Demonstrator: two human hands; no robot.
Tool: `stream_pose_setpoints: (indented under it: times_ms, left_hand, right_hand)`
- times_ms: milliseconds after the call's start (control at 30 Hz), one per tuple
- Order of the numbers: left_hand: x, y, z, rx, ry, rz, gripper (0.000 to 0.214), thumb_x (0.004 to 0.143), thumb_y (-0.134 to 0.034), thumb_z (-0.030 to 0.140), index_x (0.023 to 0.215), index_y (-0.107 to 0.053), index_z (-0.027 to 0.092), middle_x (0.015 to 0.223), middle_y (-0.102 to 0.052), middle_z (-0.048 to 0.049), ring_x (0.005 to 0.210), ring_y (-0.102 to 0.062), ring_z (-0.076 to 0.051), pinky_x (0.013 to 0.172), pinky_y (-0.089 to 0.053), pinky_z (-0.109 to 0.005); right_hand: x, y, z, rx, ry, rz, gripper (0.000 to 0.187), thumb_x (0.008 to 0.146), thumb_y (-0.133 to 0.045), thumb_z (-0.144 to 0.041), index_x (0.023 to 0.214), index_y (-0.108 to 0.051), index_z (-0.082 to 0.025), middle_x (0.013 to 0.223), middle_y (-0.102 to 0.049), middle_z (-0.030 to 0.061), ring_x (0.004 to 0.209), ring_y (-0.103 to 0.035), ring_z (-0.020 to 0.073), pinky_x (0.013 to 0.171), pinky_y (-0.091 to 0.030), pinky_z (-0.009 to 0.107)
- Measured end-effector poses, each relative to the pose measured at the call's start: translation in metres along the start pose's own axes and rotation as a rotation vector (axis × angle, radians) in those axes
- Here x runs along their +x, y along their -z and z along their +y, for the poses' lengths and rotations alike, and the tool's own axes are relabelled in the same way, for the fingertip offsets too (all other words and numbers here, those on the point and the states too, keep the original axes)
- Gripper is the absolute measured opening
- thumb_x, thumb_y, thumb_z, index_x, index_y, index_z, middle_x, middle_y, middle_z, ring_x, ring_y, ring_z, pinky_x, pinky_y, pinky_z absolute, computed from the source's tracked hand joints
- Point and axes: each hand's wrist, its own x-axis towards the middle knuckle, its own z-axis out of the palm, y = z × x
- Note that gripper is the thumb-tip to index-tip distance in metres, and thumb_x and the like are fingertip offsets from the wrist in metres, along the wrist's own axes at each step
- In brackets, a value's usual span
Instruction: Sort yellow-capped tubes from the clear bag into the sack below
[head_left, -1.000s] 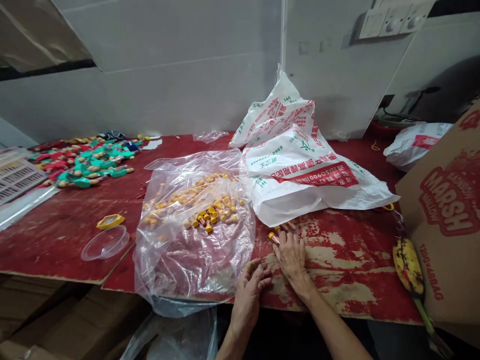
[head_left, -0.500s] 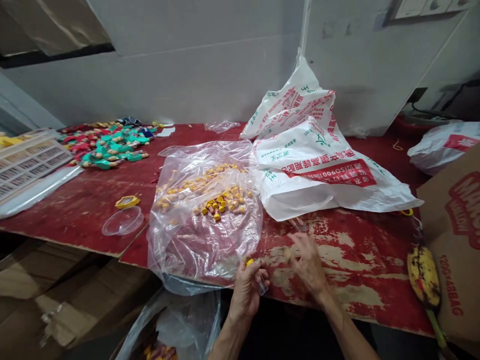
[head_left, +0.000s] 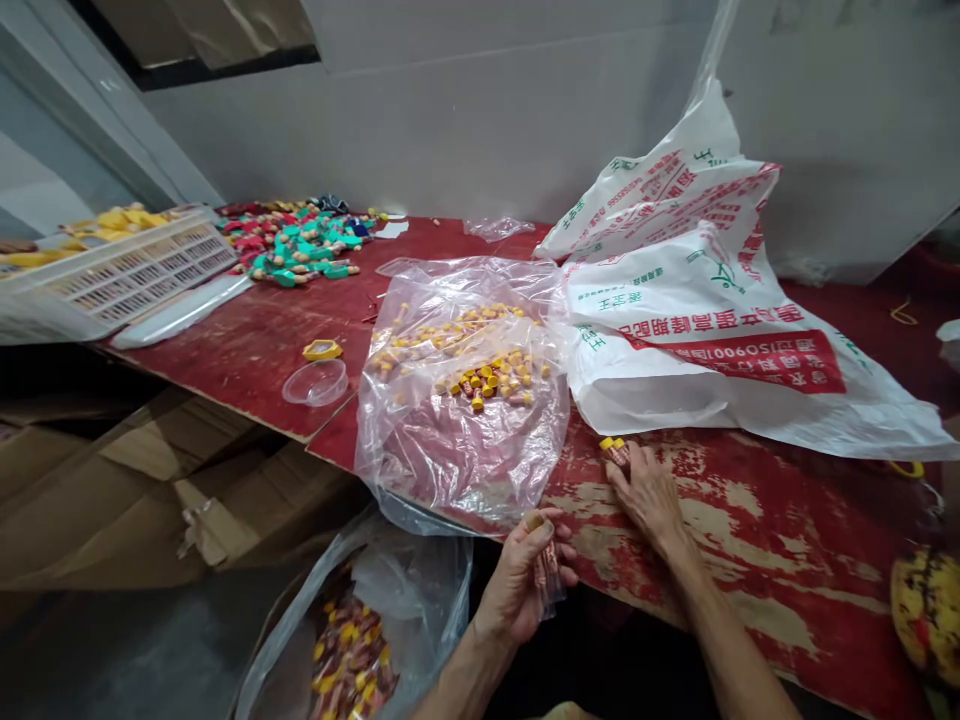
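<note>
Yellow-capped tubes (head_left: 613, 444) lie under my right hand (head_left: 652, 497), just in front of the white printed bag (head_left: 701, 325). My view has swung since half a second ago: the white basket (head_left: 150, 290) shows more fully at the left, and the plastic-lined container (head_left: 420, 590) below the table, with its many yellow-capped pieces (head_left: 354, 645), has come further into sight. My right hand was a blur then, farther from the white bag; now it is up close to it. My left hand (head_left: 516, 580) showed one yellow cap; now several tubes' clear ends stick out of it.

The red table (head_left: 742, 540) ends in a slanting near edge. The clear plastic bag (head_left: 465, 450), with more yellow-capped pieces in it, hangs over that edge on my left. Patchy, worn tabletop runs rightward from my right hand, between the white bag and the edge, which gives room sideways. My left hand hangs at the near edge, by the clear bag's corner.

My left fingers are curled tight around the clear-ended tubes (head_left: 550, 578), thumb pressed on top; their number is partly hidden. My right thumb and fingers close over the capped tubes; whether these are lifted I cannot tell.
</note>
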Motion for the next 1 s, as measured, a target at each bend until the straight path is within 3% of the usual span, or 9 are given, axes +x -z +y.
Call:
stream_pose_setpoints:
  times_ms: [133, 333, 433, 567, 700, 900, 1000]
  left_hand:
    - [0.003, -0.006, -0.004, -0.017, -0.029, -0.015, 0.051, 0.065, -0.081, 0.037, 0.106, -0.058, 0.017, 0.085, -0.063, -0.0025, 0.065, -0.061, -0.013, 0.046, -0.049, -0.022]
    - [-0.003, -0.018, -0.008, -0.180, -0.093, -0.051, 0.045, 0.051, -0.083, 0.012, 0.092, -0.065, 0.013, 0.081, -0.065, -0.0014, 0.069, -0.062, -0.010, 0.068, -0.049, -0.019]
    - [-0.005, -0.011, -0.004, -0.242, -0.118, -0.008, 0.037, 0.051, -0.079, 0.012, 0.085, -0.065, 0.014, 0.074, -0.064, -0.0001, 0.059, -0.060, -0.008, 0.060, -0.047, -0.018]
    - [-0.019, 0.010, 0.011, -0.260, -0.180, 0.008, 0.036, 0.049, -0.076, 0.009, 0.083, -0.064, 0.014, 0.070, -0.065, 0.0011, 0.050, -0.058, -0.008, 0.051, -0.046, -0.017]
    - [-0.041, 0.043, 0.034, -0.256, -0.253, 0.083, 0.032, 0.050, -0.079, 0.012, 0.079, -0.066, 0.013, 0.070, -0.068, -0.0012, 0.049, -0.059, -0.007, 0.047, -0.044, -0.015]
    - [-0.070, 0.094, 0.054, -0.270, -0.409, 0.418, 0.029, 0.052, -0.085, 0.022, 0.075, -0.068, 0.015, 0.056, -0.063, 0.0043, 0.043, -0.052, -0.005, 0.045, -0.042, -0.013]
    - [-0.091, 0.116, 0.060, -0.173, -0.482, 0.605, 0.031, 0.050, -0.085, 0.024, 0.076, -0.070, 0.015, 0.055, -0.062, 0.0049, 0.039, -0.047, -0.004, 0.039, -0.037, -0.013]
  right_hand:
    - [-0.044, 0.020, -0.024, 0.381, 0.188, -0.073, 0.041, 0.092, -0.039, -0.033, 0.130, -0.041, -0.018, 0.116, -0.055, 0.0100, 0.102, -0.057, 0.0208, 0.084, -0.047, 0.032]
    - [-0.088, 0.028, -0.056, 0.496, 0.496, -0.047, 0.054, 0.096, -0.035, -0.030, 0.148, -0.023, -0.023, 0.141, -0.042, 0.0101, 0.129, -0.039, 0.0270, 0.103, -0.036, 0.048]
    - [-0.091, 0.025, -0.066, 0.553, 0.518, -0.067, 0.058, 0.096, -0.036, -0.032, 0.151, -0.018, -0.020, 0.145, -0.039, 0.0113, 0.129, -0.041, 0.0280, 0.100, -0.040, 0.047]
    - [-0.092, 0.031, -0.086, 0.676, 0.591, -0.139, 0.063, 0.094, -0.041, -0.034, 0.151, -0.017, -0.017, 0.148, -0.036, 0.0108, 0.132, -0.039, 0.0266, 0.101, -0.044, 0.041]
    - [-0.097, 0.029, -0.121, 0.795, 0.682, -0.216, 0.065, 0.093, -0.040, -0.027, 0.151, -0.013, -0.017, 0.153, -0.026, 0.0109, 0.138, -0.030, 0.0265, 0.108, -0.038, 0.042]
    - [-0.114, -0.020, -0.197, 0.857, 0.813, -0.171, 0.075, 0.085, -0.037, -0.010, 0.151, -0.002, -0.015, 0.156, -0.010, 0.0177, 0.142, -0.018, 0.0299, 0.108, -0.036, 0.046]
    - [-0.118, -0.032, -0.230, 0.820, 0.837, -0.355, 0.079, 0.077, -0.047, -0.010, 0.149, -0.013, -0.011, 0.152, -0.019, 0.0215, 0.140, -0.023, 0.0311, 0.108, -0.036, 0.046]
